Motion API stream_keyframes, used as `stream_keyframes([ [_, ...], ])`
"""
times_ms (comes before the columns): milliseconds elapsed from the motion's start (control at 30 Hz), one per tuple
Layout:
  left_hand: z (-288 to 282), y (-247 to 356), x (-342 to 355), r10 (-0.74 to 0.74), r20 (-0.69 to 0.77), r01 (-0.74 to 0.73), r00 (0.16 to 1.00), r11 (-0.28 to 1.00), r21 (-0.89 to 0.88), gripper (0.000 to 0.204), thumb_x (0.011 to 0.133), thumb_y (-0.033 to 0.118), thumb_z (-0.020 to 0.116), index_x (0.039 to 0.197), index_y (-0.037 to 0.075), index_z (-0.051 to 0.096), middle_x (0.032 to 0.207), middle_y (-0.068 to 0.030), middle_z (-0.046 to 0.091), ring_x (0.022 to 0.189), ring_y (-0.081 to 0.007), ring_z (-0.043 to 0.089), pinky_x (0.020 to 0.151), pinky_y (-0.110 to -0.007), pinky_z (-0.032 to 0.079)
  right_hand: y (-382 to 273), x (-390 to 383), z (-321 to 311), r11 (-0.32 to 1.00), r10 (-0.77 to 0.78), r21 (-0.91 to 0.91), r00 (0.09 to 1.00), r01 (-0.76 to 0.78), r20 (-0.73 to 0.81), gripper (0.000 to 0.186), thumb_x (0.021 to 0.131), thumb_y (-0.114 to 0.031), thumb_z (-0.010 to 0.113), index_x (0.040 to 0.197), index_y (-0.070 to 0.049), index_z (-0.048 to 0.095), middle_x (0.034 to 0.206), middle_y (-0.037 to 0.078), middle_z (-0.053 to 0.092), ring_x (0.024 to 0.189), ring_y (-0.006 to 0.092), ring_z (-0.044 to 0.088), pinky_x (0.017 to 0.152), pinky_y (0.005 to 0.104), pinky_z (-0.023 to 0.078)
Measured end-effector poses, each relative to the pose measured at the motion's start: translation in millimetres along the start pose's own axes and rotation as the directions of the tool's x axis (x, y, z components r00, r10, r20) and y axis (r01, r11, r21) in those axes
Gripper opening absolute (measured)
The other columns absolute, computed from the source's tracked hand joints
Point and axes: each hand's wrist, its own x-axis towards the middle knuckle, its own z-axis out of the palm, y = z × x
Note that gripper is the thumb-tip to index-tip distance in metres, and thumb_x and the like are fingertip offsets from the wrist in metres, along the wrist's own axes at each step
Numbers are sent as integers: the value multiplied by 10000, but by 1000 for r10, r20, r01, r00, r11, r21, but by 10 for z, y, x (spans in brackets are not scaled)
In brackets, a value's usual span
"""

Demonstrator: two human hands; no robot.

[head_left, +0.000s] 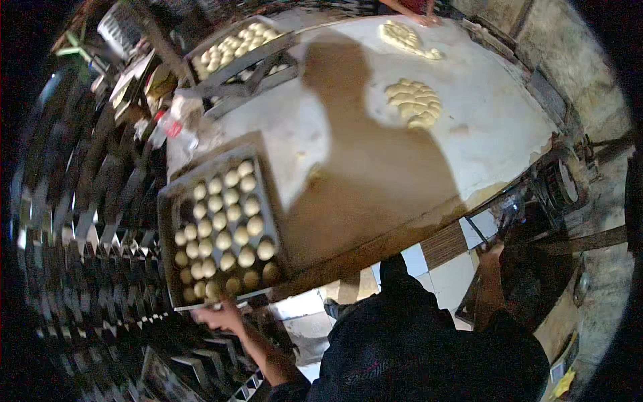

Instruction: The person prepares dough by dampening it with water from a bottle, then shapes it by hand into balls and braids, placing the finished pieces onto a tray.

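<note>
Your left hand (pixel 224 318) was at the near rim of the tray (pixel 182 209), touching it, though blur meant you could not tell whether its fingers were clamped. The tray lay at the left side of the bench (pixel 495 100), near its edge. Your right hand (pixel 492 251) was low beyond the bench's near edge, beside a dark shape; its grip could not be told.

The metal tray was probably stiff and fairly heavy when loaded, so opposite rims offered the steadiest hold. The dough balls (pixel 223 240) were likely soft, easily dented and apt to slide if you tilted it.

You had about thirty-two balls in this one tray, two clusters of dough pieces (pixel 414 102) on the bench, one farther tray of dough (pixel 238 47), too small to count, and one clear bottle (pixel 175 127).
</note>
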Motion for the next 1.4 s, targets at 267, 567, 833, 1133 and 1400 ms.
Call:
stream_keyframes([
  [267,465,2293,-609,221,-18,-204,975,864,-460,551,852,488,591,1114,6,543,971,-90,573,859,-220,535,783,-388,460,-974,133,2326,960,-141,248,990,131,22,601,853,-552,406,1268,-120,452,1213,140,506,1222,292,395,1019,516,309],
  [567,2470,5278,-2654,625,760,-166,178,781,-603,473,753,247,758,1169,122,571,1154,-146,530,1032,-289,530,876,-411,440,-309,-333,4154,795,4,-501,822,344,570,328,870,-179,594,1134,16,614,1028,120,624,941,194,613,731,313,531],
  [833,3361,5847,-3577,858,506,-737,91,399,-545,523,804,328,643,1205,24,503,1202,-175,486,1132,-330,426,955,-465,333,9,110,4842,112,-216,-732,736,672,642,436,884,-176,581,1238,60,482,1026,166,620,873,247,625,722,346,525],
  [1133,3812,5111,-2978,204,957,669,-206,743,-15,541,884,445,545,1253,52,508,970,-89,570,805,-175,556,618,-350,459,295,-277,4871,998,12,-52,609,48,793,412,836,-225,678,1129,22,527,924,134,607,754,235,611,640,381,495],
  [1400,2324,4854,-3018,449,892,113,-60,890,-441,457,898,416,531,1078,7,631,818,-124,662,691,-244,617,609,-368,476,810,-485,3949,719,29,-623,883,306,468,512,877,-361,608,1128,82,556,907,135,626,835,213,597,733,374,478],
])
